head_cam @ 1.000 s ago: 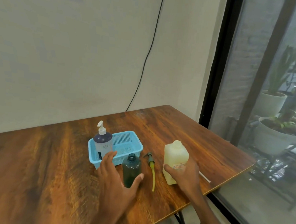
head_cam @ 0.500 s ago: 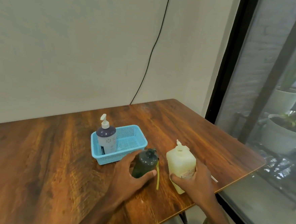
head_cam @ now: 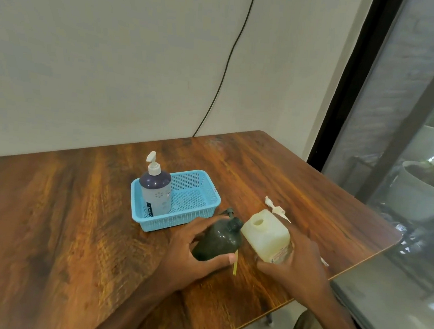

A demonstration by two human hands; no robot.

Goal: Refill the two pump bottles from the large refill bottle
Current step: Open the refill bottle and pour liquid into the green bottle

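A wooden table stands in the corner of a room, against a plain pale wall with a black cable running down it. A dark-framed window on the right looks out on a plant pot. The left hand is clamped round a dark green bottle, with fingers over its far side and the thumb under its base. The bottle is tipped so that its open neck points away from the palm and to the right. The right hand grips the large pale yellow refill bottle low on its body, with the thumb across the near side. The refill bottle leans to the left and its uncapped mouth faces up and toward the viewer. Its shoulder sits just beside the green bottle's neck; whether the two touch cannot be told. Between the hands, a yellow pump tube pokes out on the table just past the left thumb, and its dark pump head shows beyond the left fingertips. A small white cap lies on the table beyond the right hand, behind the refill bottle. Just beyond the left hand sits a blue basket, and a pump bottle with a white pump stands upright in its left end.
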